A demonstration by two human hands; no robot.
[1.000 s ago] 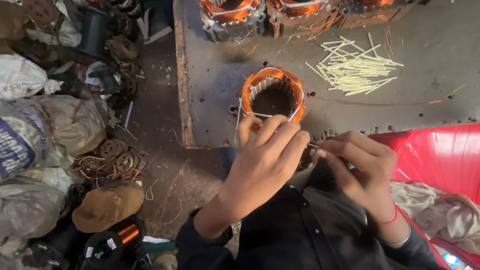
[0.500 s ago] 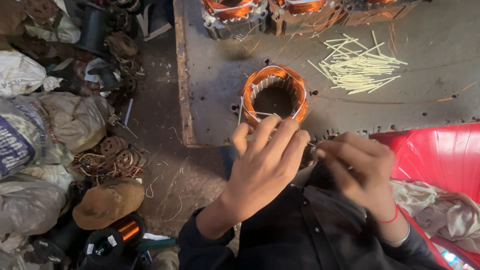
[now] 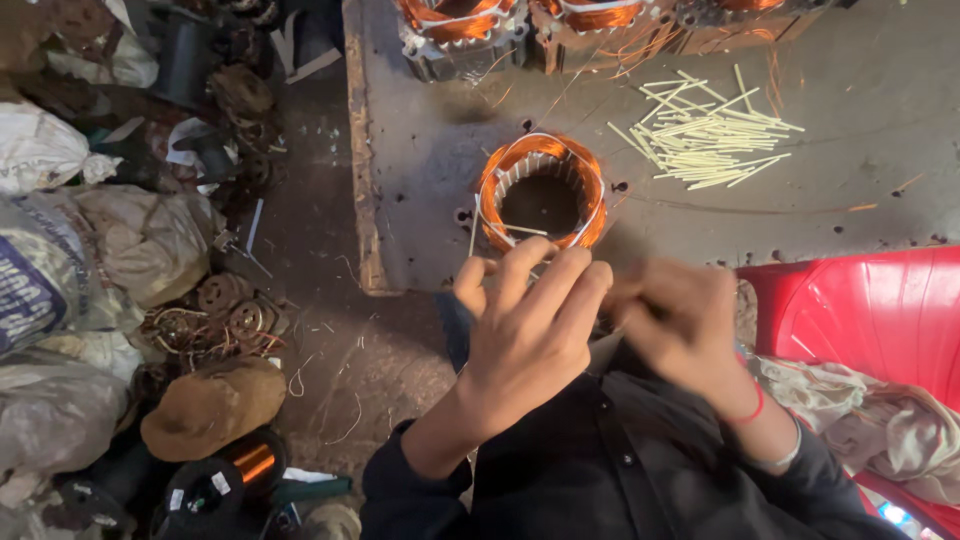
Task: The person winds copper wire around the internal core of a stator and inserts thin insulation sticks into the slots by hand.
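Note:
My left hand (image 3: 530,330) and my right hand (image 3: 690,325) are raised close together in front of my chest, fingers curled around something small between them. The right hand is blurred. What they pinch is hidden; a thin white strip (image 3: 474,240) rises by my left thumb. Just beyond my fingers a round motor stator (image 3: 541,191) with orange copper windings and white insulation sits on the grey metal workbench (image 3: 830,200).
A pile of thin pale sticks (image 3: 705,135) lies on the bench at the right. More wound stators (image 3: 460,25) line the far edge. A red plastic chair (image 3: 860,310) stands at the right. Sacks, scrap coils and a copper wire spool (image 3: 245,465) crowd the floor at the left.
Both hands have stayed near the stator's front edge. The right hand has shifted a little and now blurs. The view has tilted slightly, so the stator sits lower in the picture.

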